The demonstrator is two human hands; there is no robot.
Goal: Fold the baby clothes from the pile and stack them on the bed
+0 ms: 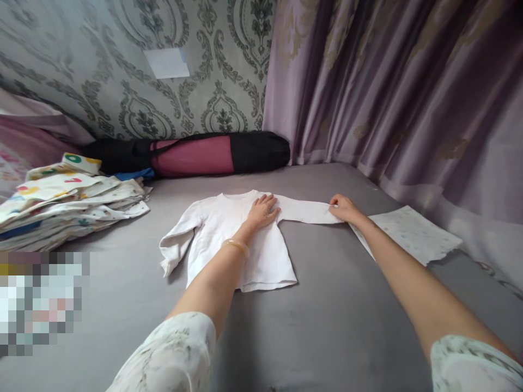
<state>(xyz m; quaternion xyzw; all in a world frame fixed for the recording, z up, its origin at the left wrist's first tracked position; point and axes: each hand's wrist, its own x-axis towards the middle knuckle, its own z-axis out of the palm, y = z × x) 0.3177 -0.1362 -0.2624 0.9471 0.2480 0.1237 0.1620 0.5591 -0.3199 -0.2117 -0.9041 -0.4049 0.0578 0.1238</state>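
A small white long-sleeved shirt [269,261] lies spread on the grey bed sheet [327,316], neckline toward the wall. My left hand [263,211] rests flat on its upper chest near the right-hand shoulder, fingers stretched out. At the cuff of the sleeve on the right, my right hand [342,208] pinches the fabric, and that sleeve is drawn out straight. The other sleeve [177,245] bends downward with creases at the left. Part of the shirt's body is hidden behind my left forearm.
Beyond my right hand lies a folded pale patterned cloth [412,234]. A pile of printed clothes [77,196] sits at the left. Along the wall rests a long black and maroon bag [192,155]. Purple curtains [327,81] hang at the right. A blurred patch covers the lower left.
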